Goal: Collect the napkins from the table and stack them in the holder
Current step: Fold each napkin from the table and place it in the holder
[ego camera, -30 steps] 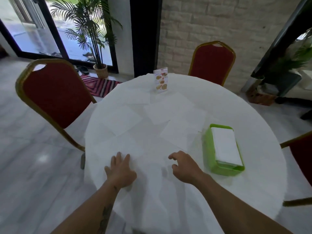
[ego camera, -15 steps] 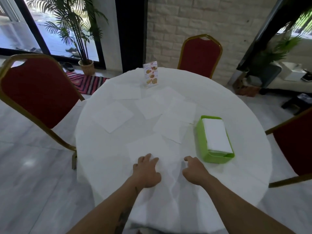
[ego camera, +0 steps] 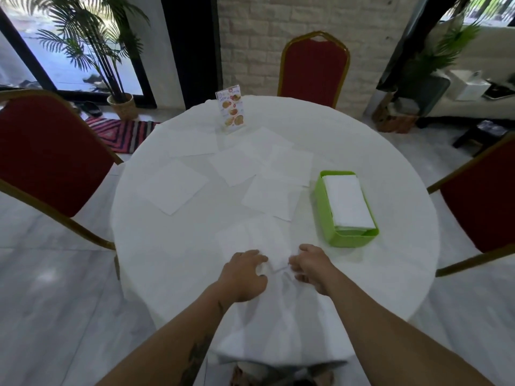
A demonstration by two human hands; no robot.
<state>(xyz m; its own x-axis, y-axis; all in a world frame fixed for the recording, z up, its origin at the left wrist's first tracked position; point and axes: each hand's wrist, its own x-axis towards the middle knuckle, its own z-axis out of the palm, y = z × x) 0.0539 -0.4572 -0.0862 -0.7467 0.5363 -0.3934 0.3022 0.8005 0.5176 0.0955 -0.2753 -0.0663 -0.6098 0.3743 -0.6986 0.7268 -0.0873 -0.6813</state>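
Now my left hand (ego camera: 245,275) and right hand (ego camera: 310,267) are closing together, both pinching the near edge of the nearest napkin (ego camera: 259,240), which was lying flat a moment ago. I am standing at the round white table (ego camera: 376,151), where other napkins (ego camera: 172,188) are lying scattered beyond. To the right, the green holder (ego camera: 323,201) is sitting part filled, the menu card (ego camera: 231,110) is standing at the far edge, and red chairs (ego camera: 50,154) are ringing the table.

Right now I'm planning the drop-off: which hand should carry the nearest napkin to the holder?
Right. The right hand lies on the same side as the green holder; the left hand would cross over. Both touch the napkin.
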